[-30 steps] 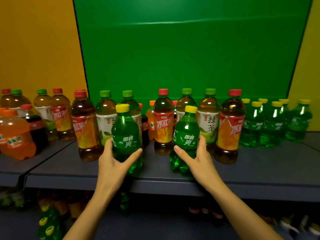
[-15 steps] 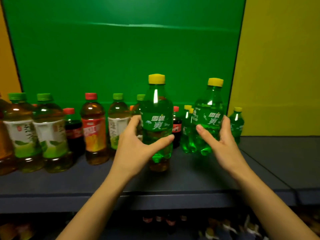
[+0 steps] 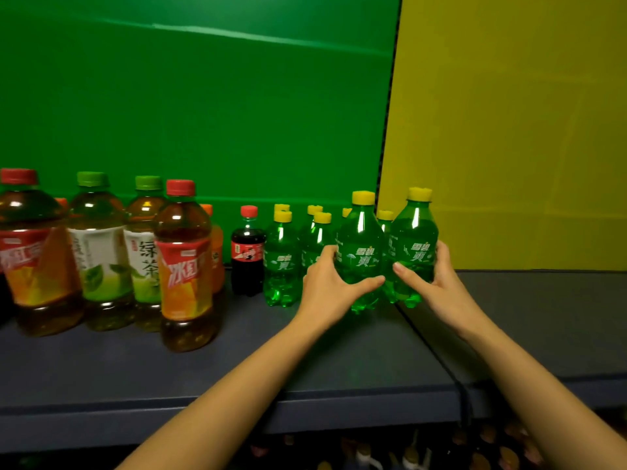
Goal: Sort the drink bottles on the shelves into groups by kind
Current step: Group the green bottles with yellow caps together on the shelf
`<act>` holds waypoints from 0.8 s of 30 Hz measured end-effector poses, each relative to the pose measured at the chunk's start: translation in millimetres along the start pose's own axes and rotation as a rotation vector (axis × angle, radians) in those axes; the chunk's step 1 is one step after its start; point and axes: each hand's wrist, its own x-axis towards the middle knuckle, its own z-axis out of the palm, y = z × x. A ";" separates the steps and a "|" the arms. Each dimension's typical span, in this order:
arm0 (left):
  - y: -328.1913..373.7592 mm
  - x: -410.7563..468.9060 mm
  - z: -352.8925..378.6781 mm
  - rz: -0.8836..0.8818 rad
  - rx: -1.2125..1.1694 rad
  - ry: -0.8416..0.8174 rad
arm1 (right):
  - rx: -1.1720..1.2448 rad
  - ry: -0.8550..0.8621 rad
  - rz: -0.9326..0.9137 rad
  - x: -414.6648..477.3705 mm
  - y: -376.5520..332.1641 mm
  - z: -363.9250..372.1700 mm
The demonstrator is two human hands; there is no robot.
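Observation:
My left hand [image 3: 330,288] grips a green soda bottle with a yellow cap [image 3: 361,245]. A second green soda bottle [image 3: 414,239] is held in my right hand [image 3: 436,283]. Both stand upright with their bases at the grey shelf [image 3: 203,368], side by side, right in front of a cluster of several like green soda bottles [image 3: 281,259]. Left of that cluster is a small dark cola bottle with a red cap [image 3: 247,252]. Farther left stand red-capped iced tea bottles [image 3: 185,266] and green-capped green tea bottles [image 3: 98,252].
An orange soda bottle [image 3: 217,256] peeks out behind the iced tea. A seam [image 3: 431,347] splits the shelf from a second shelf board [image 3: 543,317] on the right. Green and yellow panels form the back wall. More bottles show dimly on a lower shelf [image 3: 373,452].
Both hands lifted the two green soda bottles from the shelf's front, carried them right, and lowered them beside the green soda cluster. The view has panned right.

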 end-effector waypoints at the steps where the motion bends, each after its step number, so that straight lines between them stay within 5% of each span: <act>1: -1.1 3.2 9.1 -0.018 0.015 -0.004 | 0.005 -0.009 0.010 3.7 7.2 -3.8; 15: -29.5 25.7 48.5 -0.116 0.128 -0.070 | -0.006 -0.127 0.104 31.8 71.9 -6.0; 24: -18.4 17.5 44.3 0.015 0.286 -0.021 | -0.082 -0.098 0.084 27.6 77.3 -4.1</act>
